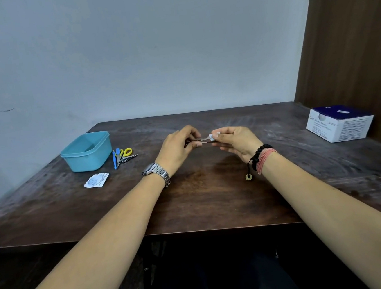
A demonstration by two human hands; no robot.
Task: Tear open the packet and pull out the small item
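Your left hand (pixel 177 148) and right hand (pixel 237 142) meet above the middle of the dark wooden table (pixel 202 202), fingertips almost touching. The left hand's fingers are curled round the near end of a thin metal tool (pixel 204 141), which looks like tweezers; most of it is hidden inside your fist, so only two slim prongs show between the hands. Your right hand pinches a small white pad (pixel 214 136) between thumb and fingers, pressed against the tips of the prongs. Whether the pad wraps the tips or only touches them is too small to tell.

A metal watch (pixel 156 172) sits on your left wrist, and dark beads with pink thread bands (pixel 263 158) on your right.

To your left stands a light blue plastic tub (pixel 87 151), its inside only partly visible. Just beside it lies a small heap of tools (pixel 123 156): yellow-handled scissors, a blue-handled piece and something metal, overlapping so they are hard to separate. Nearer you lies a torn white wrapper (pixel 96 180) with unreadable print. At the far right a white and navy box (pixel 340 122) stands by the brown panel; its lettering is blurred.
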